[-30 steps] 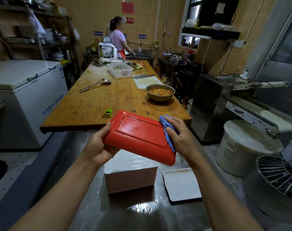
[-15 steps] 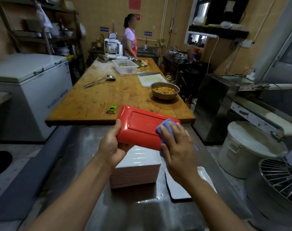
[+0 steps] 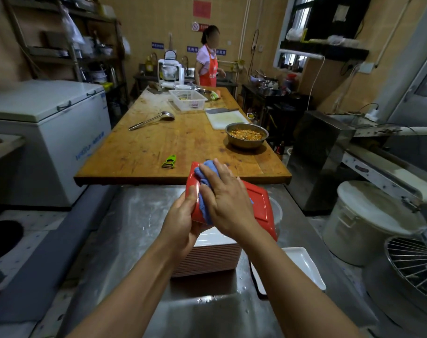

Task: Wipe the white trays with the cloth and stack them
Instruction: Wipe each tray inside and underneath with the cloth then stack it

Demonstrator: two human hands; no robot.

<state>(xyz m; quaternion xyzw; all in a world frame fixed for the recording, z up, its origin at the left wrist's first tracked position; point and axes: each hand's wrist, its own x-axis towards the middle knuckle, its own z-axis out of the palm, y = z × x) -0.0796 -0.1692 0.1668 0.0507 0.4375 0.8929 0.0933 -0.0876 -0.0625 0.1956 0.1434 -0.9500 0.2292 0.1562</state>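
Tray (image 3: 258,206) now steeper, cloth (image 3: 205,174) slid leftward.

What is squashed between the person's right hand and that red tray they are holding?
A bunched blue cloth lies between the right hand and the red underside of the tray, seen in the head view. The left hand grips the tray's near edge.

red-backed tray (image 3: 258,206) tilted above tray stack (image 3: 212,257), blue cloth (image 3: 205,173) on it, white tray (image 3: 302,267) beside stack
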